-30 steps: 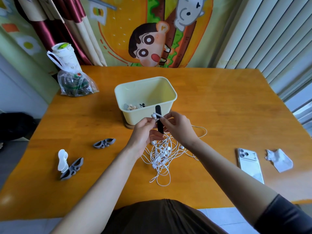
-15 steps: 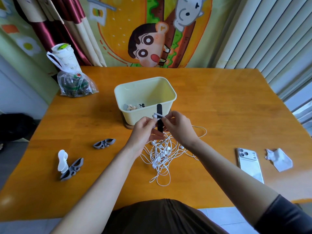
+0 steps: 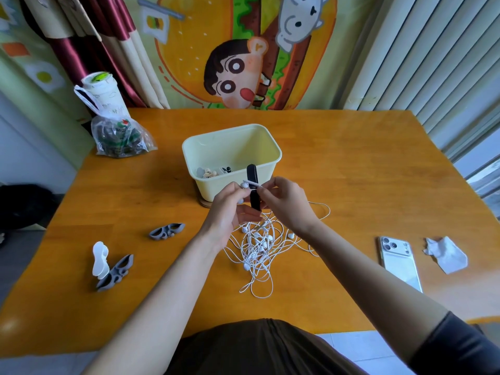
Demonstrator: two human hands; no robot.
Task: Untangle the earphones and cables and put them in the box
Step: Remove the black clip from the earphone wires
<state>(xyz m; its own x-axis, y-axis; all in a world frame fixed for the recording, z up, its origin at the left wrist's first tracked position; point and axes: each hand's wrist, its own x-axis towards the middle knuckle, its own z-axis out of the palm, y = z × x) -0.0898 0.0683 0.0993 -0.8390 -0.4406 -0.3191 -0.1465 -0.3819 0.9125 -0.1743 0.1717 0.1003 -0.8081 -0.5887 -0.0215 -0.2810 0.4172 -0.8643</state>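
The white earphone tangle (image 3: 259, 247) lay on the wooden table (image 3: 351, 171), midway along its near edge. It sat below your grip and toward you, with cords rising from it into both hands. Your left hand (image 3: 230, 209) pinched a white earbud (image 3: 244, 185) at the fingertips. Your right hand (image 3: 286, 204) pinched the cord coming off it, so a short white stretch ran almost level, left to right, between the two pinches. A black strap (image 3: 253, 175) stood upright across that stretch; which hand gripped it could not be told.

The cream box (image 3: 273, 169) stood just beyond your knuckles, open, with a few small items in its near left corner. Both hands were about equally close to it. By my reading, you'd have needed to draw that earbud up and away from the heap first.

Two grey cable clips (image 3: 166, 231) and a white clip (image 3: 100, 257) lay toward the left edge. A phone (image 3: 400, 262) and a crumpled tissue (image 3: 446, 254) lay toward the right edge, and a plastic bag (image 3: 119, 136) sat at the far left corner. A cartoon curtain (image 3: 243, 50) hung behind the table, with vertical blinds (image 3: 433, 63) to the right.
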